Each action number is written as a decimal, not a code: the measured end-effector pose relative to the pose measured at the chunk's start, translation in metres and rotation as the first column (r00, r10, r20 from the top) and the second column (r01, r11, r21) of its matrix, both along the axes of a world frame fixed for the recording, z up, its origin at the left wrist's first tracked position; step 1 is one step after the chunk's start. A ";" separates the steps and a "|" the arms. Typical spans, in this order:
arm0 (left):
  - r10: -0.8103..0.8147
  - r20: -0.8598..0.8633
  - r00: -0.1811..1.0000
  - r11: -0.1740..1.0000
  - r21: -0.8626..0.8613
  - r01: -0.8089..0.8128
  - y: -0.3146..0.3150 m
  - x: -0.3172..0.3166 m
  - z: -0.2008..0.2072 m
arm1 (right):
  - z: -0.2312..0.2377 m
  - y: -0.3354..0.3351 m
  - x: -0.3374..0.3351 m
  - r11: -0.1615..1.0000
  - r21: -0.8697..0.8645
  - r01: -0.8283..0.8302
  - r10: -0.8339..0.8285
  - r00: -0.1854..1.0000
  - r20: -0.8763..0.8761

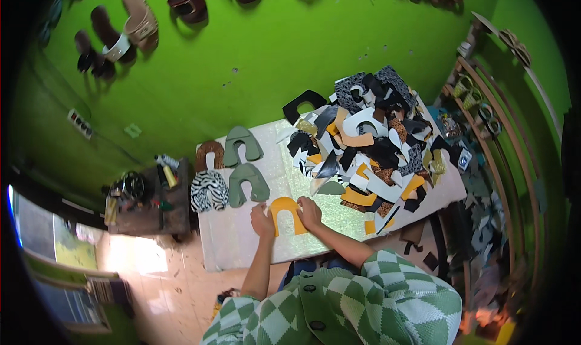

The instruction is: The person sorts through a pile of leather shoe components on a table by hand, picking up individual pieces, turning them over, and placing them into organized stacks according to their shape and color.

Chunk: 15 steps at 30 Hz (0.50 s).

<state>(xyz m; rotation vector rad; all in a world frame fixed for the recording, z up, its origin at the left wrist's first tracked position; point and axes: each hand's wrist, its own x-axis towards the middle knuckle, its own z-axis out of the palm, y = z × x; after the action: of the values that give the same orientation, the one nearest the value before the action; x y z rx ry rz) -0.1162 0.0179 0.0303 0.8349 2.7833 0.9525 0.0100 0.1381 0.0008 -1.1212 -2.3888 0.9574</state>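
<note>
A checked green-and-white garment (381, 296) is seen nearest, just short of the near edge of the table (227, 245). A yellow arch-shaped piece (283, 207) is held near that edge, a pale strip of tabletop being left between. Its left side is pinched by the left hand (262, 220), its upper right by the right hand (309, 212); the fingers of both are curled, with little gap. Pale surface is shown toward the left near corner and in a shiny band beyond the arch. By the left edge are laid a zebra-patterned piece (209, 191), two green arches (249, 186) and a brown arch (209, 153). The right side is taken up by a heap of offcuts (369, 145), spread to the far edge, which is overhung by a black piece (304, 105). On a small dark table (148, 224) at left, a yellow bottle (170, 175) is stood; its contents cannot be told. Sandals (140, 21) are mounted on the green wall (272, 61).
</note>
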 end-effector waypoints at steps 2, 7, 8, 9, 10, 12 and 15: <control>-0.191 -0.075 0.979 0.981 -0.052 0.187 -0.005 -0.005 -0.001 | -0.008 -0.008 0.002 0.971 0.226 -0.072 0.076 0.997 -0.012; -0.507 -0.100 0.856 0.823 -0.353 0.446 -0.046 0.005 -0.039 | -0.004 -0.033 0.021 0.842 0.488 -0.231 0.164 0.971 0.176; -0.521 -0.075 0.850 0.806 -0.369 0.462 -0.047 0.005 -0.042 | 0.000 -0.033 0.022 0.862 0.453 -0.228 0.170 0.972 0.165; -0.533 -0.050 0.844 0.790 -0.386 0.476 -0.048 0.002 -0.045 | 0.003 -0.034 0.020 0.880 0.417 -0.226 0.178 0.972 0.152; -0.543 -0.025 0.840 0.774 -0.402 0.488 -0.051 0.001 -0.048 | 0.005 -0.037 0.022 0.897 0.380 -0.227 0.187 0.972 0.138; -0.570 -0.006 0.822 0.760 -0.384 0.524 -0.045 0.000 -0.042 | 0.002 -0.028 0.029 0.983 0.180 -0.026 0.033 0.999 -0.036; -0.572 -0.029 0.820 0.769 -0.368 0.523 -0.042 0.001 -0.037 | 0.003 -0.009 0.054 0.903 0.214 0.372 -0.328 0.920 -0.213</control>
<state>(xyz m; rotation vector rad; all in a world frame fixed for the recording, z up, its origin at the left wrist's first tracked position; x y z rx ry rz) -0.1155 -0.0238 -0.0065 1.5714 2.4345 0.2996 0.0640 0.1286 0.0042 -1.2565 -2.0060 0.5846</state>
